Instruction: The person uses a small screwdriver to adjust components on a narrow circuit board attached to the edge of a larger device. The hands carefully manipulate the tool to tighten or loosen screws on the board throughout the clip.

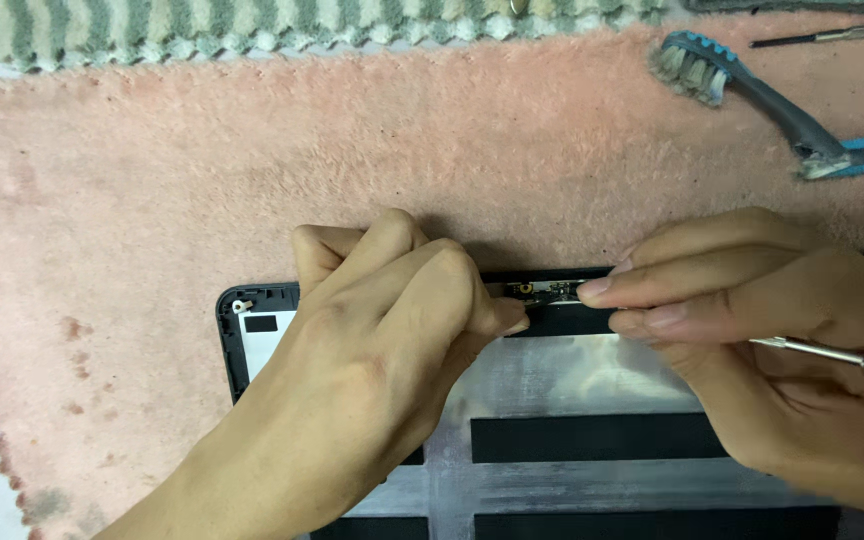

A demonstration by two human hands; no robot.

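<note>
Black plastic framed the laptop lid panel (572, 470) lying inner face up on a pink towel (152, 180), where the left hand (392, 340) and right hand (742, 320) pinched a small camera board (544, 291) between their fingertips; thin and likely fragile, best held by its edges, its long axis ran fingertip to fingertip, the right also gripping a slim metal tool (817, 351)

towel (252, 170): we see pink, with darker reddish spots toward 8 o'clock
striped cloth (202, 25): green and pale bands, at 12 o'clock
laptop lid (572, 390): black frame, silvery inside with black strips
brush (752, 95): blue and grey, worn pale bristles, at 2 o'clock
tool (822, 351): shiny metal, at 3 o'clock
</note>
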